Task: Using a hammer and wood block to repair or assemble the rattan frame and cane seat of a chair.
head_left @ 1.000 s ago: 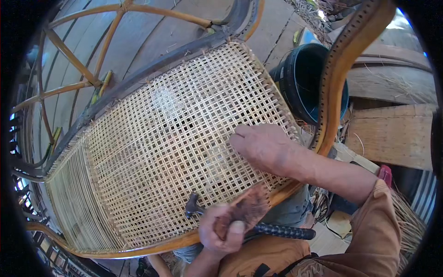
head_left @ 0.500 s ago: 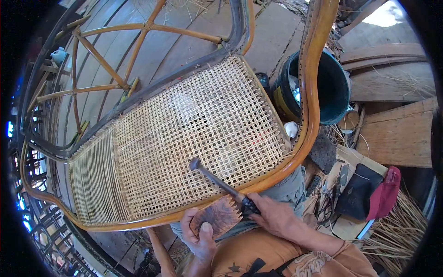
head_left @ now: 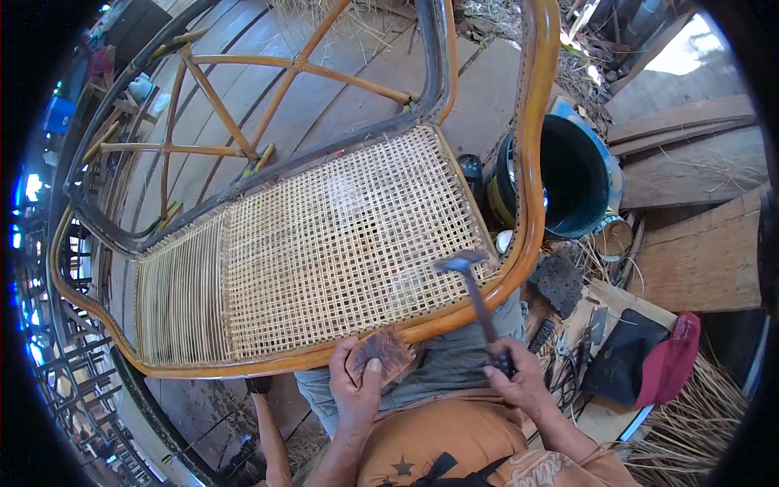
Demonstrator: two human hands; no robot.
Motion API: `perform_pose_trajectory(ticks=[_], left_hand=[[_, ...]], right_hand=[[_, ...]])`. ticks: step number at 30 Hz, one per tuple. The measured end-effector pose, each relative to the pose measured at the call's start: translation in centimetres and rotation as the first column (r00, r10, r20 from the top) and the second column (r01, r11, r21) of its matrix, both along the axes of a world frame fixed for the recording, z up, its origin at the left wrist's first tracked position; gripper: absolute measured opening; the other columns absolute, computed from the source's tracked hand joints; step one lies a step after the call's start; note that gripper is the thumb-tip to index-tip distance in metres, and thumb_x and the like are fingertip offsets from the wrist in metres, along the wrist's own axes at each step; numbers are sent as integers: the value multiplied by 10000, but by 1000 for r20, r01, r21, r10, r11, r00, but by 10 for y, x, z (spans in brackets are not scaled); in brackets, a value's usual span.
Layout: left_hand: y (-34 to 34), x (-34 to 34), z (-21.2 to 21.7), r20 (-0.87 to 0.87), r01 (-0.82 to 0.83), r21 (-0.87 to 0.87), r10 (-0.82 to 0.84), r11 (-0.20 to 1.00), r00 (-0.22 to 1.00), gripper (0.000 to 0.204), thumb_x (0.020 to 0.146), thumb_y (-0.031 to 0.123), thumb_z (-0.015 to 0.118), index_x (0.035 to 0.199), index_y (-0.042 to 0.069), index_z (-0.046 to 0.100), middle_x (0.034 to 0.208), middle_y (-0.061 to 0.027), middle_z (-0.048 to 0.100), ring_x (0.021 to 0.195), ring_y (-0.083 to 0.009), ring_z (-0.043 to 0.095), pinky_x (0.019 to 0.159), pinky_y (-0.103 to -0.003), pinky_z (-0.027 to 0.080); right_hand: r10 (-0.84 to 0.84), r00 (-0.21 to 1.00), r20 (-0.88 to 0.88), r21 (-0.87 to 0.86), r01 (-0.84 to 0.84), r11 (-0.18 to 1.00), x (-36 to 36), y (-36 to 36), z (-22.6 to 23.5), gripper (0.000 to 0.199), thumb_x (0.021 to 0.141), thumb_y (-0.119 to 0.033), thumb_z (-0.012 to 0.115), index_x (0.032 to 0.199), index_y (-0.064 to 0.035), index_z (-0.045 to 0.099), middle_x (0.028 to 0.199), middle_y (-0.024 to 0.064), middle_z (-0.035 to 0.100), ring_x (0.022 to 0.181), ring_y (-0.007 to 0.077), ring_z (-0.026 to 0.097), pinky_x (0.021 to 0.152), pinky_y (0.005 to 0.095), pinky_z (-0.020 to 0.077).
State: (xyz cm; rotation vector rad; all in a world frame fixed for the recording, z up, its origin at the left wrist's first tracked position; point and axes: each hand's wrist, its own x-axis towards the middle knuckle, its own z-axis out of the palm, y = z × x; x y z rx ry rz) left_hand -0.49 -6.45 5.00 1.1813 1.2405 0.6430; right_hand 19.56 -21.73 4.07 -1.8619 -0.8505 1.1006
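My left hand (head_left: 354,391) grips a flat, worn piece of wood (head_left: 385,357) with a jagged edge, its thumb pressed on top. The wood is at the near rail of a rattan frame. In my right hand (head_left: 523,383) is a hammer (head_left: 482,312), held by its dark handle, with its metal head over the right end of the woven cane panel (head_left: 312,268). Hammer and wood are apart. The panel is a pale open weave with close parallel strands at its left end. A glossy brown rattan rail (head_left: 438,325) curves around its near and right sides.
A dark bucket (head_left: 613,174) stands beyond the right rail. To the right lie a dark rough block (head_left: 557,284), a black and red cloth item (head_left: 633,357), loose cane strands (head_left: 690,414) and wooden boards (head_left: 702,252). A bare limb (head_left: 273,442) shows at the lower left.
The hammer has swung right, away from the wood piece, and its head now points further from me. My left hand keeps its hold. The whole view has shifted slightly.
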Motion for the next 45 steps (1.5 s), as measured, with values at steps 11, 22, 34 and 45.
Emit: perform_pose_trajectory(ticks=[11,22,34,45], left_hand=[[58,78,-18,-317,204,432,-64,879,946,384,836,176,591,1177,43,475,978,-148,625,882,-222,632,784,-326,487],[47,93,-10,-504,375,525,-75,764,860,415,821,228,581,1196,105,453,811,-143,646,719,-326,645,661,-394,509],[69,103,-15,-370,310,528,-114,791,922,391,812,237,570,1149,49,504,884,-167,651,806,-280,647,731,-368,495],[65,145,-12,-434,404,522,-174,751,884,420,803,236,568,1166,36,497,889,-197,655,834,-352,636,766,-408,487]], right_hand=[[-398,831,-390,-53,411,910,11,-18,0,225,828,-54,598,1023,-15,491,660,-9,512,509,68,494,471,211,405],[-492,799,-347,8,527,850,-11,-45,-2,227,848,-94,567,1038,-10,476,681,20,504,475,91,490,438,222,408],[-406,892,-198,79,427,901,-22,-51,-11,202,844,-62,564,1026,-15,492,642,-2,503,492,86,504,449,229,410],[-281,956,88,25,280,960,-29,-55,-25,379,789,-179,632,1108,-38,485,781,102,511,703,223,533,677,327,455]])
